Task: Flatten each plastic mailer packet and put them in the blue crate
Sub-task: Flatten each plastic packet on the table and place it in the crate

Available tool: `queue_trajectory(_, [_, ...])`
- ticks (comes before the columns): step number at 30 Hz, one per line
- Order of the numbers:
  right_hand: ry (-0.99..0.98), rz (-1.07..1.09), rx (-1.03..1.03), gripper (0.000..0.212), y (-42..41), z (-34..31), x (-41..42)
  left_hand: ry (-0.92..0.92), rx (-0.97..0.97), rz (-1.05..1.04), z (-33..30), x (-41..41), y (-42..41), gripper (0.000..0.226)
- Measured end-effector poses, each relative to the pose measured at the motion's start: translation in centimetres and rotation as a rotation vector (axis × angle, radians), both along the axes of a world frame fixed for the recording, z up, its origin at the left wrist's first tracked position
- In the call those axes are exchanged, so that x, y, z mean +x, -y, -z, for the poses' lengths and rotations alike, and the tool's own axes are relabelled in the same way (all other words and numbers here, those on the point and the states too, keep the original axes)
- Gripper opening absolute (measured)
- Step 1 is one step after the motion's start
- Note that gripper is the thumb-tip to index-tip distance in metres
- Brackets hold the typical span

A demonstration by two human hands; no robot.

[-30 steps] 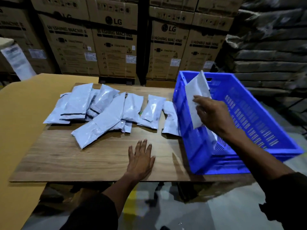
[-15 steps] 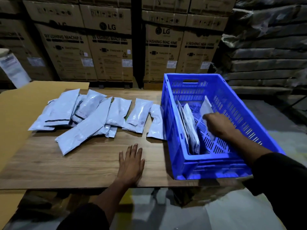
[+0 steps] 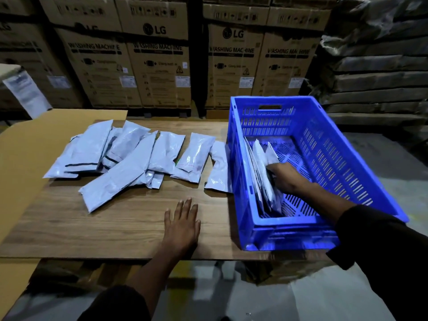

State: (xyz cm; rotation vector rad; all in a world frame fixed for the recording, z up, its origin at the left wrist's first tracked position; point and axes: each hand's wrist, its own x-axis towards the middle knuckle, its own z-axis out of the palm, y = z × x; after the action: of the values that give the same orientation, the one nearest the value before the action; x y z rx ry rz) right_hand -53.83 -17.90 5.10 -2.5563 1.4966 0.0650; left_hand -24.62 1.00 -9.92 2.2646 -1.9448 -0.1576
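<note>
Several white plastic mailer packets [image 3: 129,163] lie spread across the back of the wooden table [image 3: 115,230]. One packet [image 3: 218,167] lies right against the left wall of the blue crate [image 3: 347,158]. Inside the crate, several flattened packets [image 3: 261,172] stand on edge against that left wall. My right hand [image 3: 286,178] reaches into the crate and grips the outermost packet of that stack. My left hand [image 3: 183,224] rests flat on the table, fingers straight and spread, holding nothing.
A tan cardboard sheet [image 3: 20,163] overlaps the table's left side. Stacked washing-machine cartons [image 3: 157,66] form a wall behind the table. Wrapped flat stacks [image 3: 379,66] rise at the right. The crate overhangs the table's right end.
My right hand has carried a flattened packet from above the crate's rim down inside and set it against the standing stack by the left wall. My left hand stays flat on the table.
</note>
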Motion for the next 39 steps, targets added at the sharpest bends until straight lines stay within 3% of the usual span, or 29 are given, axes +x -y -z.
queue_trajectory(2, [0.009, -0.01, 0.007, 0.028, -0.2, -0.1, 0.0, -0.008, 0.017, -0.002, -0.1, 0.0, 0.0, 0.064])
queue_trajectory(5, [-0.011, -0.055, -0.004, 0.011, -0.8, 0.0, 0.1, -0.018, 0.014, 0.012, -0.1, 0.1, -0.1, 0.066])
queue_trajectory(6, [-0.039, -0.053, -0.011, 0.019, -0.7, 0.2, 0.1, -0.03, 0.023, 0.016, -0.2, 0.1, -0.2, 0.067])
queue_trajectory(9, [-0.135, 0.039, 0.053, 0.073, -0.7, 0.1, 0.2, -0.042, 0.029, 0.021, -0.3, 0.2, -0.3, 0.061])
queue_trajectory(12, [-0.1, 0.066, 0.097, 0.089, -1.2, -0.6, 0.6, -0.032, 0.046, 0.027, -0.3, 0.4, -0.3, 0.059])
queue_trajectory(16, [-0.076, 0.092, -0.022, 0.074, -2.0, -1.8, 1.3, -0.019, 0.045, 0.056, -0.3, 0.6, -0.3, 0.059])
queue_trajectory(19, [0.076, 0.127, -0.348, 0.046, -3.0, -4.1, 3.3, -0.014, 0.043, 0.099, -0.2, 1.3, -0.3, 0.056])
queue_trajectory(21, [0.213, 0.136, -0.529, 0.043, -3.6, -6.5, 6.0, -0.008, 0.016, 0.143, -0.2, 2.2, -0.4, 0.054])
queue_trajectory(24, [0.444, 0.072, -0.629, 0.037, -4.5, -10.2, 12.2, 0.02, -0.053, 0.224, 0.0, 4.0, -0.9, 0.051])
queue_trajectory(26, [0.559, 0.041, -0.588, 0.034, -5.2, -10.8, 16.8, 0.055, -0.08, 0.244, -0.1, 5.4, -1.3, 0.049])
queue_trajectory(28, [0.552, 0.014, -0.487, 0.034, -5.9, -9.5, 20.6, 0.063, -0.085, 0.222, -0.3, 6.6, -1.6, 0.049])
queue_trajectory(33, [0.18, -0.097, -0.24, 0.035, -6.2, 1.5, 25.8, 0.068, -0.162, 0.148, 0.2, 12.1, -2.2, 0.049])
queue_trajectory(39, [0.002, 0.018, 0.006, 0.07, -3.9, 9.4, 26.6, 0.044, -0.272, 0.168, 0.6, 14.9, -1.5, 0.046])
